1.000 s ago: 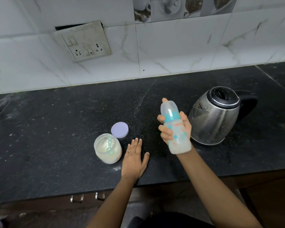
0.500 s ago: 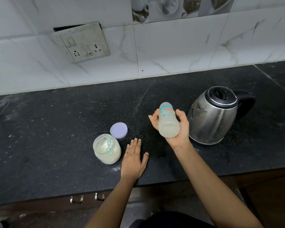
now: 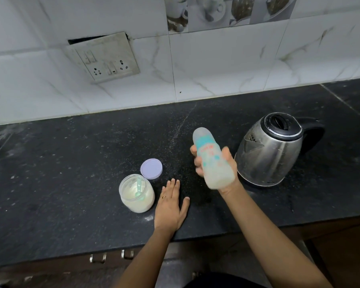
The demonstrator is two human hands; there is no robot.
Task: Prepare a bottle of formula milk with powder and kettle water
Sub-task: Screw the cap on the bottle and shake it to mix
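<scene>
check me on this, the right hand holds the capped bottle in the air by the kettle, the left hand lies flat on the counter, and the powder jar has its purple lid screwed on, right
Not quite. The head view shows the powder jar open, a scoop inside, and its purple lid lying on the counter just behind it. The rest holds: right hand holds the bottle by the kettle, left hand flat.

the feeding bottle (image 3: pixel 213 161) in the right hand (image 3: pixel 222 163) is frosted, milky white low down, with a teal band and red lettering plus small teal marks. right of that hand, the kettle (image 3: pixel 268 150) is brushed steel with a black lid and handle. just left of the left hand (image 3: pixel 170 206), the clear powder jar (image 3: pixel 137 193) holds cream powder and a mint-green scoop (image 3: pixel 138 187); beyond it lies a lilac lid (image 3: pixel 151 169). the countertop (image 3: pixel 71 163) is black, speckled white. the wall tiles (image 3: pixel 216 65) are white with grey veining.
</scene>
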